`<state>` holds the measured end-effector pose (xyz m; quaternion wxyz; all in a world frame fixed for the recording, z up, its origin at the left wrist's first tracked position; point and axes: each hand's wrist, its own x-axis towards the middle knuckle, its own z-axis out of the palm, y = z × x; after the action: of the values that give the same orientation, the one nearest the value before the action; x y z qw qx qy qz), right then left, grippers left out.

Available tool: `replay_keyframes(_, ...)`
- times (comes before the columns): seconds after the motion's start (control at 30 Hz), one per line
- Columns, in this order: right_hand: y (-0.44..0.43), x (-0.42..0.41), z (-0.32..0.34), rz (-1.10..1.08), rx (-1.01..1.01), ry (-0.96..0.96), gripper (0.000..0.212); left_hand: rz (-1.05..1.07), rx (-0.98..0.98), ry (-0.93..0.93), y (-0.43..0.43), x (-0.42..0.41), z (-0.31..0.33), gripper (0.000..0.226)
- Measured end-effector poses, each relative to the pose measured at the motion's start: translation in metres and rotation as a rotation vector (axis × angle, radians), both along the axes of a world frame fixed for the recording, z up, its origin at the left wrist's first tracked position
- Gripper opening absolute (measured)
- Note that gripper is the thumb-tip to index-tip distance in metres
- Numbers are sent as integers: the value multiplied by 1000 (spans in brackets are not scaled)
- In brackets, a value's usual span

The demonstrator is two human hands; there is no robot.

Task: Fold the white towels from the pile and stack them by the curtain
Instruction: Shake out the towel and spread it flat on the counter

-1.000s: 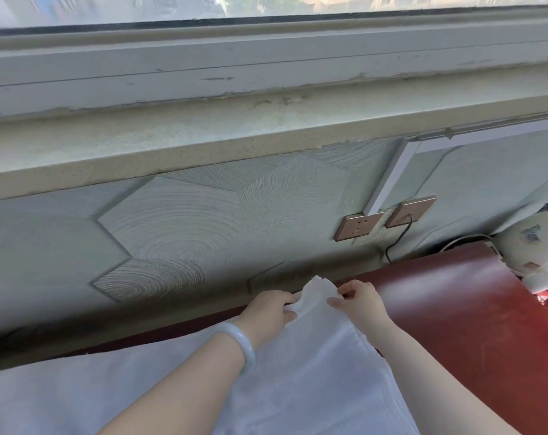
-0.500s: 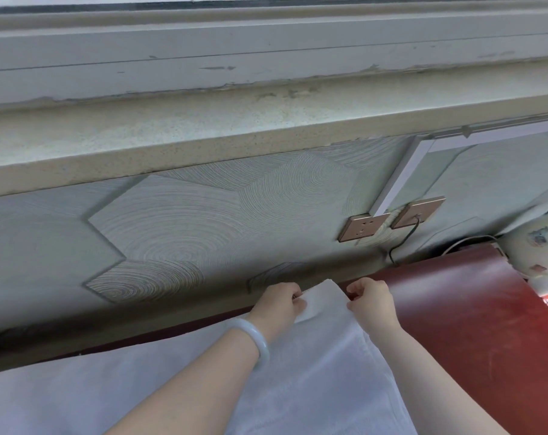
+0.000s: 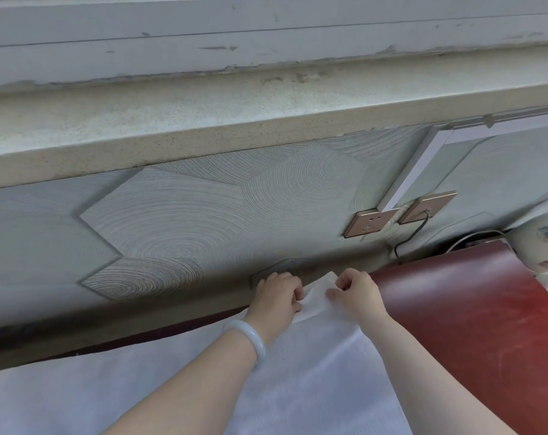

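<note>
A white towel (image 3: pixel 313 372) lies spread over the red-brown tabletop (image 3: pixel 473 315), its far corner raised near the wall. My left hand (image 3: pixel 277 298), with a pale bangle on the wrist, pinches the corner's left edge. My right hand (image 3: pixel 355 293) pinches the right edge of the same corner, fingers curled. More white cloth (image 3: pixel 78 394) stretches to the lower left. No curtain or stack is in view.
A patterned grey-green wall panel (image 3: pixel 188 215) rises right behind the table under a stone window sill (image 3: pixel 203 120). Two bronze wall sockets (image 3: pixel 373 221) with a black cable sit at the right. A white appliance (image 3: pixel 539 243) stands at the table's far right corner.
Both hands have drawn closer together on the towel corner. The corner sits a little narrower between them, still close to the wall.
</note>
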<state>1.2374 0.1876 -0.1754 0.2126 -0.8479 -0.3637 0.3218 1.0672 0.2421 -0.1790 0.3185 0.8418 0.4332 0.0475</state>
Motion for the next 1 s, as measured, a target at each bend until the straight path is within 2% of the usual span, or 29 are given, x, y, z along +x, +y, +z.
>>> replay_keyframes(0.17, 1, 10, 3, 42, 108, 143, 27, -19, -24, -199, 3, 5, 5, 19)
replay_keyframes(0.3, 5, 26, 6, -32, 126, 412, 33, -31, -48, -297, 13, 8, 17, 21)
replay_keyframes(0.37, 7, 33, 8, -63, 136, 477, 37, -19, -97, -307, 14, 7, 21, 24)
replay_keyframes(0.47, 14, 46, 17, -142, 211, 513, 33, 85, -253, -201, 20, -1, 21, 30)
replay_keyframes(0.57, 17, 66, 15, -263, 237, 446, 28, 96, -185, 57, 35, -25, 17, 22)
replay_keyframes(0.63, 14, 76, 9, -269, 176, 324, 24, 125, -153, 188, 39, -43, 19, 26)
replay_keyframes(0.7, 14, 82, 13, -298, 131, 255, 20, 190, -122, 198, 39, -53, 24, 27)
replay_keyframes(0.83, 24, 88, 25, -459, 243, 292, 19, 306, 26, 32, 35, -41, 31, 21)
replay_keyframes(0.9, 20, 86, 25, -424, 220, 359, 27, 254, 100, 102, 28, -31, 26, 16)
replay_keyframes(0.97, 7, 85, 24, -329, 141, 336, 39, 164, 223, 271, 13, -24, 18, 42)
replay_keyframes(1.0, -2, 84, 27, -302, 131, 236, 39, 128, 291, 311, 3, -24, 15, 54)
